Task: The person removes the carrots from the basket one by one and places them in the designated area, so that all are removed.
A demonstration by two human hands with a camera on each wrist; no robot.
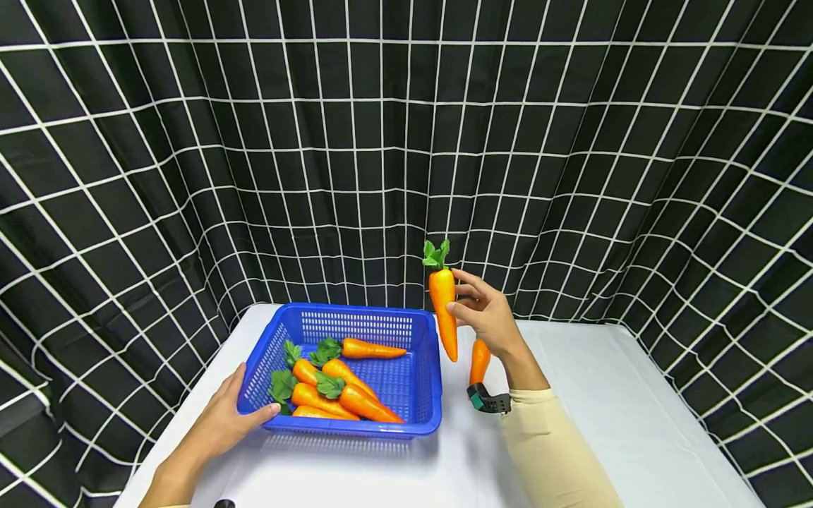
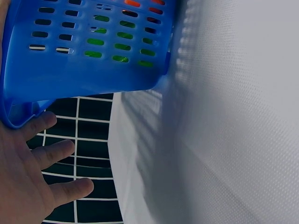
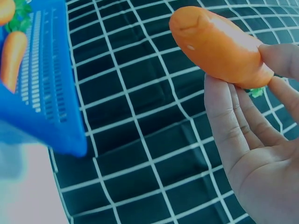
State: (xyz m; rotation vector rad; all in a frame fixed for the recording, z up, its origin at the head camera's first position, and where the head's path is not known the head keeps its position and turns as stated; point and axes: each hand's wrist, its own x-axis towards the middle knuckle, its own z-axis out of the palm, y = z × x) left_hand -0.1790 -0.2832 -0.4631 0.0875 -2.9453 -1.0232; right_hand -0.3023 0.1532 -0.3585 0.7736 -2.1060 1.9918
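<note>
My right hand (image 1: 488, 314) pinches an orange carrot (image 1: 443, 303) between thumb and fingertips. It hangs upright above the table, beside the basket's right end, green leaves up and tip down. In the right wrist view the carrot (image 3: 219, 46) points its tip toward the camera. At the near left corner of the blue plastic basket (image 1: 425, 428), my left hand (image 1: 219, 420) rests with its thumb at the rim and fingers spread along the outer side. The left wrist view shows those fingers (image 2: 63, 151) straight beside the slotted wall. Several leafy carrots (image 1: 362, 402) lie in the basket.
Another carrot (image 1: 480, 361) is on the white table (image 1: 591, 395) behind my right wrist, partly hidden by it. A dark watch-like band (image 1: 489, 401) is on that wrist. Black curtains (image 1: 356, 176) with a white grid surround the table at the back and sides.
</note>
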